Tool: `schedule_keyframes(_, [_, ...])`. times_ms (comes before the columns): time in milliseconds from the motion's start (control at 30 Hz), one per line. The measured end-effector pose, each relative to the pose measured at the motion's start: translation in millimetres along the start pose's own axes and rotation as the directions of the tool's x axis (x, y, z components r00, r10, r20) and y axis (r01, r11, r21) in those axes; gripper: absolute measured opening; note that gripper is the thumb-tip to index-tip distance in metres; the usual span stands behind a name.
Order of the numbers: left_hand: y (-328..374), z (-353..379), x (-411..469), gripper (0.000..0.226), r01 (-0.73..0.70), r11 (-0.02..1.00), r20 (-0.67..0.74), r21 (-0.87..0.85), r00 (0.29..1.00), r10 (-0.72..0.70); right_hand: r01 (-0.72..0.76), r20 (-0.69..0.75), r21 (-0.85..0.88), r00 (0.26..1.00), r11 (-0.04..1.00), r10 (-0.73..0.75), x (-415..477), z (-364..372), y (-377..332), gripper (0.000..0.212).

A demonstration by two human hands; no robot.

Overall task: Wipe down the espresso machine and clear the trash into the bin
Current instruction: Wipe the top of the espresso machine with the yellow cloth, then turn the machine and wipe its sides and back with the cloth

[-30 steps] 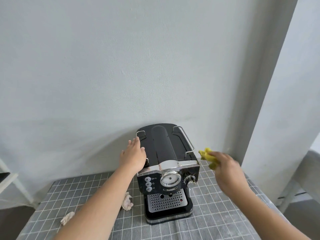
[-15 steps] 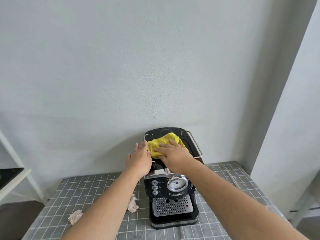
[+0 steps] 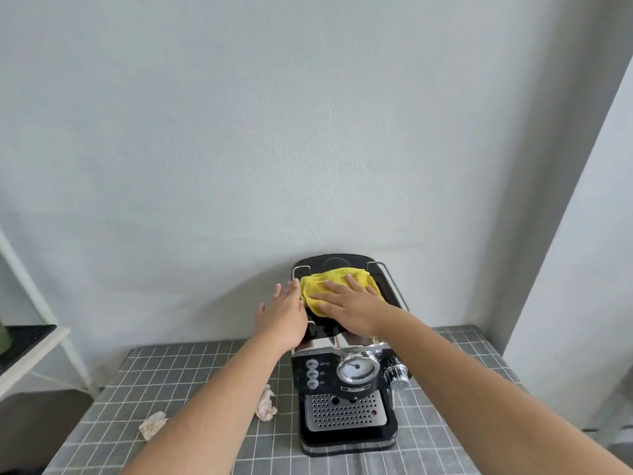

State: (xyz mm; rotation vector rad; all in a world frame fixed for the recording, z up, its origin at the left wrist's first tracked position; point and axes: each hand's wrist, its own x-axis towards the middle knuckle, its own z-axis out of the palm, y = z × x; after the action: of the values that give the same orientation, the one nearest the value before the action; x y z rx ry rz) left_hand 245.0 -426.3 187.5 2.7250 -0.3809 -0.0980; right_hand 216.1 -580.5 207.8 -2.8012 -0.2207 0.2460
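The spread right hand [image 3: 352, 308], pressed flat on the yellow terry cloth [image 3: 339, 286], hides much of the black espresso machine's [image 3: 346, 389] top, having slid farther back, while the open left hand [image 3: 282, 315] braces its side.

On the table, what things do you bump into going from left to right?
Crumpled tissue → second crumpled tissue → espresso machine, with the yellow cloth on its top.
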Motion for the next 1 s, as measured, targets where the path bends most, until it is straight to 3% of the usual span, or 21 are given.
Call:
schedule_keyframes(67, [0.8, 0.5, 1.5, 0.052, 0.003, 1.000, -0.024, -0.020, 1.000, -0.004, 0.062, -0.059, 0.128, 0.997, 0.990, -0.055, -8.2, -9.8, 3.0, 0.047])
schedule_keyframes(167, [2.7, -5.0, 5.0, 0.050, 0.049, 0.995, -0.126, -0.091, 0.990, -0.060, 0.109, -0.298, 0.289, 0.954, 0.951, -0.019, -16.6, -45.0, 9.5, 0.040])
schedule_keyframes(233, [4.7, -12.0, 9.9, 0.049, 0.060, 0.987, -0.181, -0.149, 0.980, -0.087, 0.058, -0.419, 0.289, 0.905, 0.956, 0.072, -17.0, -68.0, 22.4, 0.030])
schedule_keyframes(300, [6.7, -18.7, 15.5, 0.046, 0.059, 0.985, -0.193, -0.162, 0.977, -0.090, -0.052, -0.452, 0.234, 0.879, 0.971, 0.156, -12.9, -79.1, 40.2, 0.026])
schedule_keyframes(533, [6.0, -27.7, 23.4, 0.032, 0.081, 0.939, -0.116, -0.335, 0.985, -0.127, -0.433, -0.244, 0.187, 0.849, 0.882, 0.469, 9.2, -73.5, 75.9, 0.038])
schedule_keyframes(633, [-0.5, -26.2, 24.6, 0.034, 0.074, 0.895, -0.093, -0.440, 0.987, -0.128, -0.507, -0.197, 0.325, 0.789, 0.799, 0.581, 16.7, -67.3, 77.7, 0.038])
schedule_keyframes(767, [-8.1, -27.3, 28.2, 0.042, 0.163, 0.735, 0.037, -0.658, 0.982, -0.184, -0.466, -0.086, 0.611, 0.765, 0.640, 0.638, 25.0, -59.4, 86.2, 0.030])
schedule_keyframes(1000, [-8.2, -30.8, 32.7, 0.034, 0.233, 0.635, 0.081, -0.736, 0.962, -0.260, -0.342, 0.025, 0.847, 0.791, 0.408, 0.612, 26.7, -50.6, 95.8, 0.022])
